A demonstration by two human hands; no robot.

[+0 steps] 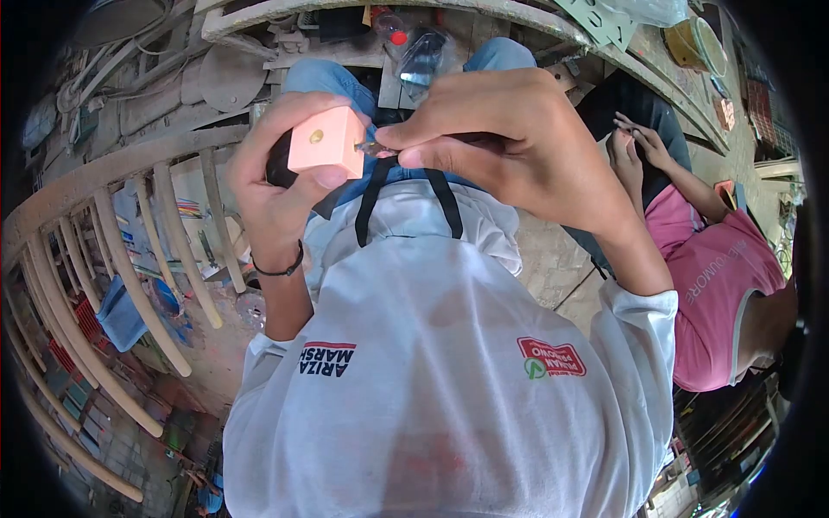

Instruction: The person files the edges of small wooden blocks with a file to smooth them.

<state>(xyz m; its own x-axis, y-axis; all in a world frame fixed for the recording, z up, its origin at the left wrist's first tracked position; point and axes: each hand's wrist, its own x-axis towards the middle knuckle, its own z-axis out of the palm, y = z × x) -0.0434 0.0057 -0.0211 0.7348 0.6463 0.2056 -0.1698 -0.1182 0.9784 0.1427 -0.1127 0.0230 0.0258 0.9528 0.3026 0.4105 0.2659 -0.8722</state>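
My left hand (281, 151) is closed round a pale pink block (313, 155), which it holds up over my lap. A round brass-coloured spot (316, 135) marks the block's face towards me. From the right, my right hand (492, 129) pinches a small, thin metal piece (373, 149) between thumb and fingertips. The tip of that piece meets the block's right side, at a small dark spot there. What kind of piece it is I cannot tell, as the fingers cover most of it. A black band circles my left wrist.
A curved wooden rack with slats (138, 250) stands close on my left. Another person in a pink shirt (717, 285) sits at my right, hands together. Beyond my knees lie a clear plastic bag (423, 56) and a wooden frame edge (484, 10). A bucket (698, 47) stands at the far right.
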